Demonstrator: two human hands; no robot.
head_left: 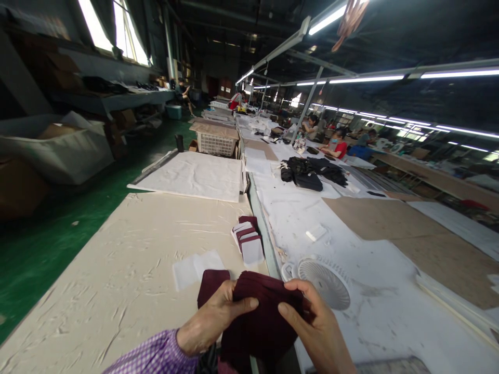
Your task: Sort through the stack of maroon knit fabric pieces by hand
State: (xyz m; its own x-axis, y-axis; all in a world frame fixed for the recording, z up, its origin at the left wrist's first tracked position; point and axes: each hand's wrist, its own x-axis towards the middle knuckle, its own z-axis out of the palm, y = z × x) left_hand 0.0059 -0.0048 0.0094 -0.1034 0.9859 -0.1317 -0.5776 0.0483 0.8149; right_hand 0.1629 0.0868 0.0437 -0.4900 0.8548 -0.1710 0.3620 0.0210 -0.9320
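A stack of maroon fabric pieces (pixel 265 317) is held up between my two hands, close to the table's near edge. My left hand (pixel 218 317) grips its left side, thumb lying across the front. On the right side, my right hand (pixel 312 322) pinches the upper corner between thumb and fingers. Just behind my left hand, another maroon piece (pixel 212 284) lies on the cream-covered table (pixel 117 249). Thin white sheets (pixel 195 267) lie beside it. Farther back sits a fanned pile of white and maroon pieces (pixel 249 244).
A small white fan (pixel 325 280) lies on the adjoining white-covered table (pixel 288 218) at right. Beyond it are black fabric items (pixel 312 171). A plastic crate (pixel 216 143) stands past the cream table. Left is green floor (pixel 50 249) with a large white bin (pixel 58 150). Several people sit farther off.
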